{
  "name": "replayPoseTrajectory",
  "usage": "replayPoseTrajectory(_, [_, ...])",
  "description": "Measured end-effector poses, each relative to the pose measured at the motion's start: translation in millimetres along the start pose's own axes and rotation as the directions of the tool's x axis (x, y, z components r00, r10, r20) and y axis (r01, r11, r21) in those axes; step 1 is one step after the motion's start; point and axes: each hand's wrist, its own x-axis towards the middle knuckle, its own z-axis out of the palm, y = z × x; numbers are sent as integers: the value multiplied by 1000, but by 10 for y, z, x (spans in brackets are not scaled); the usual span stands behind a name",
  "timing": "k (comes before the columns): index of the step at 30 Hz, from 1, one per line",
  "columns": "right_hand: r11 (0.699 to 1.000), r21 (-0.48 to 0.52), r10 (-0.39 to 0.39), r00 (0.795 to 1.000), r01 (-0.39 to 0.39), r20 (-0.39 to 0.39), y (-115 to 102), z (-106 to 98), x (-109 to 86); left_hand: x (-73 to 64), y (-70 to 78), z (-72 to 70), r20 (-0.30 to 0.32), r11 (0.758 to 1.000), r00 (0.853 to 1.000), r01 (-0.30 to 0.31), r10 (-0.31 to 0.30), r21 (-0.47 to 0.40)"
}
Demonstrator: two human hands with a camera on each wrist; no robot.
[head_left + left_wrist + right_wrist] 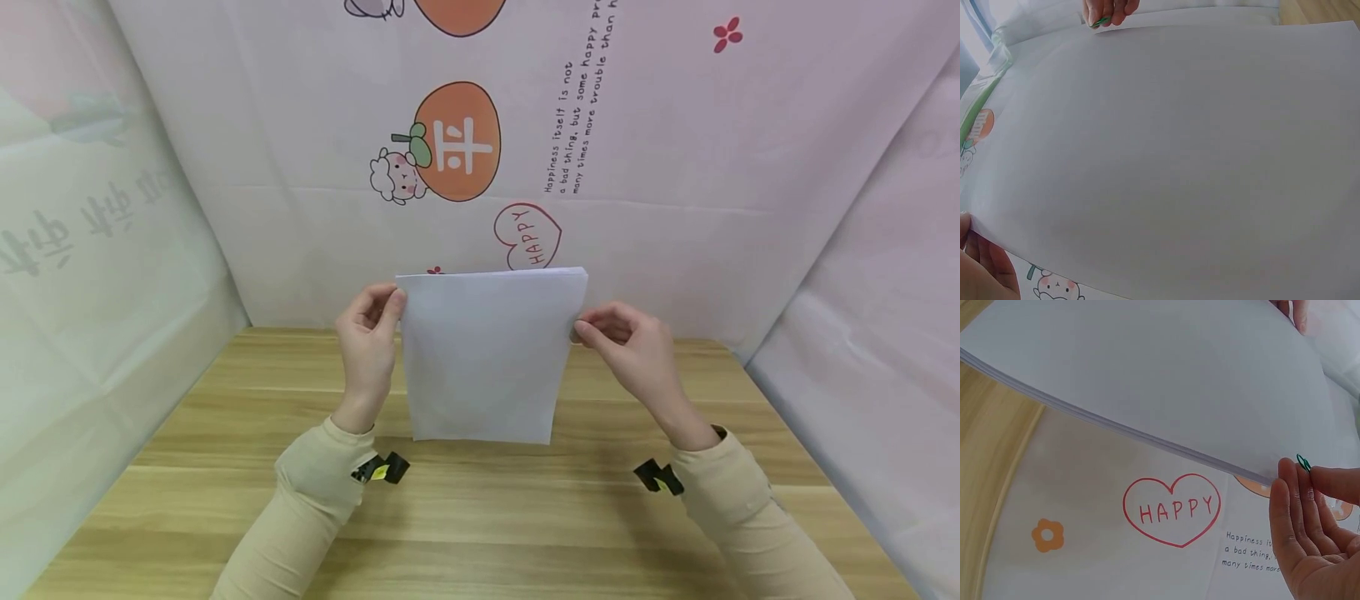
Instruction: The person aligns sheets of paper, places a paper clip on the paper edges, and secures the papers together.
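A stack of white paper (491, 358) stands upright over the table, its several layers showing along the edge in the right wrist view. My left hand (366, 350) pinches the stack near its upper left corner, thumb on the near face. At the right edge is my right hand (639, 354), which pinches a small green wire paper clip (1303, 463) between thumb and fingers. The clip is beside the paper edge; whether it touches the sheets I cannot tell. Much of the left hand's fingers is hidden behind the paper.
Underneath is a wood-grain table (480, 533). A white printed cloth (675, 167) with orange fruit drawings and lettering hangs behind it, and pale cloth walls (75, 333) flank both sides. Each sleeve cuff has a small black wrist device (396, 467).
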Motion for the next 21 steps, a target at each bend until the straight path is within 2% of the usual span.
replayPoseTrajectory(4, [1000, -13, 0, 1000, 0, 6, -34, 11, 18, -4, -1, 5, -1, 1000, 1000, 1, -1, 0])
replayPoseTrajectory(11, [1000, 20, 3, 1000, -3, 13, -113, 46, 65, -1, -12, 8, -1, 1000, 1000, -1, 1, -3])
replayPoseTrajectory(21, [999, 37, -32, 999, 31, 23, -206, 135, 163, 4, -22, 13, -1, 1000, 1000, 0, 0, -13])
